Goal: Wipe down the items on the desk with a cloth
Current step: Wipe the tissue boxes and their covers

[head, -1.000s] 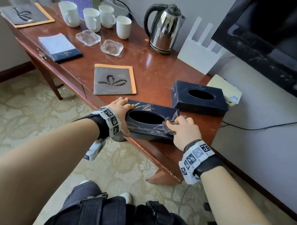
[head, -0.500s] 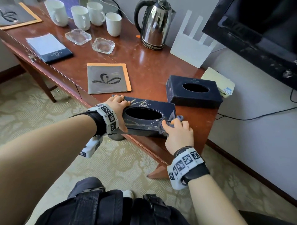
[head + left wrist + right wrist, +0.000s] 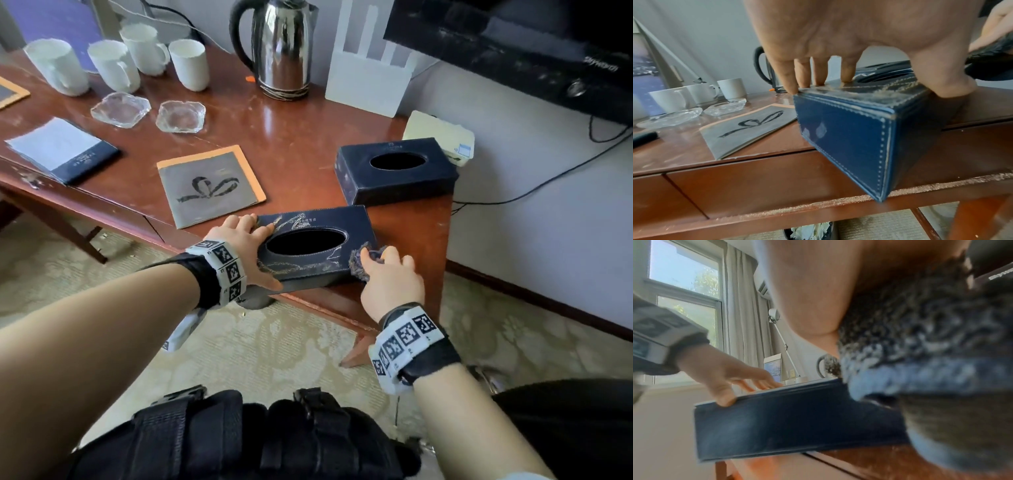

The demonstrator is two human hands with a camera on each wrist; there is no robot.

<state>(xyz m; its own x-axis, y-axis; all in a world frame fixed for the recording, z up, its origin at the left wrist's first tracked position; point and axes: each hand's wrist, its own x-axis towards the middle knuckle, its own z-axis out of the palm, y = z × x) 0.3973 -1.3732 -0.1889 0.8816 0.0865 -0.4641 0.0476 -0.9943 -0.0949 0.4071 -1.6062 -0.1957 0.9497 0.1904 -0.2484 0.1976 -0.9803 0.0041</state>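
We have the near tissue box point(image 3: 318, 250) at the front edge of the desk point(image 3: 291, 144), its left end overhanging the edge, tilted in the left wrist view. Our left hand point(image 3: 245, 240) grips that left end: fingers spread along the top far edge, thumb point(image 3: 945, 81) down on the near side. Our right hand point(image 3: 390, 277) is curled round a dark fuzzy cloth point(image 3: 363, 260), bunched and pressed against the box's right end at the near corner. A second tissue box point(image 3: 394, 171) sits just behind, apart from the first. A grey booklet point(image 3: 212, 188) with an orange border lies to the left, near our left fingers. Further back: steel kettle point(image 3: 281, 51), four white mugs point(image 3: 116, 61), two glass ashtrays point(image 3: 150, 111).
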